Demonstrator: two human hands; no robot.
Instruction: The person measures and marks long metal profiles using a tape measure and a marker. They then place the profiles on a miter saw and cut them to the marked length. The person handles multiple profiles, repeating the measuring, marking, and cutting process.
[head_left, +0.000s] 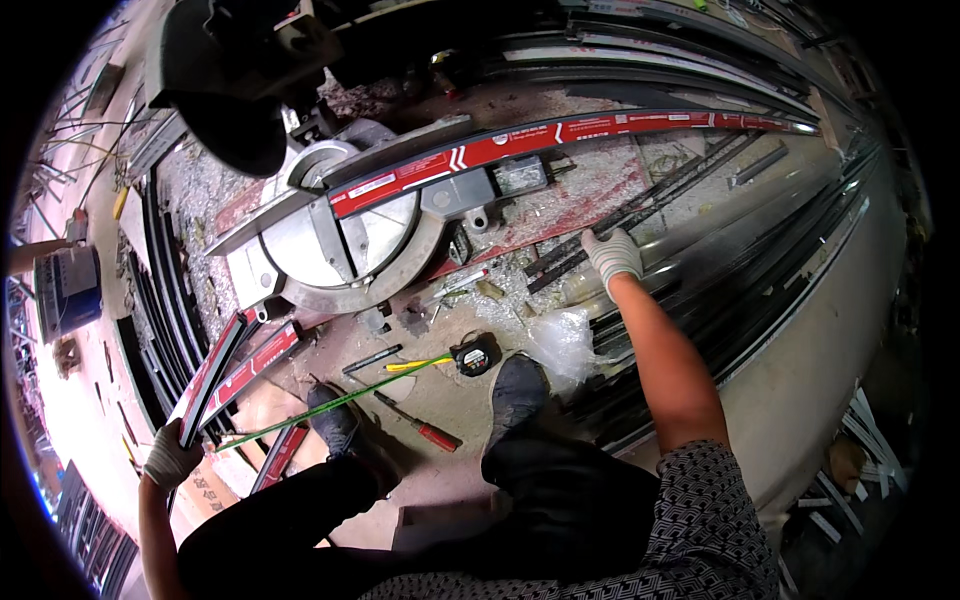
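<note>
My left hand (172,455), in a white knitted glove, is closed round the near end of a dark metal profile with red film (213,375). My right hand (612,258), gloved too, curls over thin dark strips (650,205); whether it grips one is hidden. Ahead stands a miter saw (405,275) with a long red-filmed profile (480,152) lying across its table against the fence. Between my shoes lie a screwdriver (435,434), a black pen (372,360) and a yellow tool (415,366). From a tape measure (475,354), a green tape (310,410) runs out toward my left hand.
The saw's dark head (230,120) hangs at the upper left. Long dark profiles (740,270) lie stacked on the right, beside a crumpled clear plastic bag (565,340). Shavings cover the floor round the saw. Another person's arm (40,255) reaches in by a bucket (70,290).
</note>
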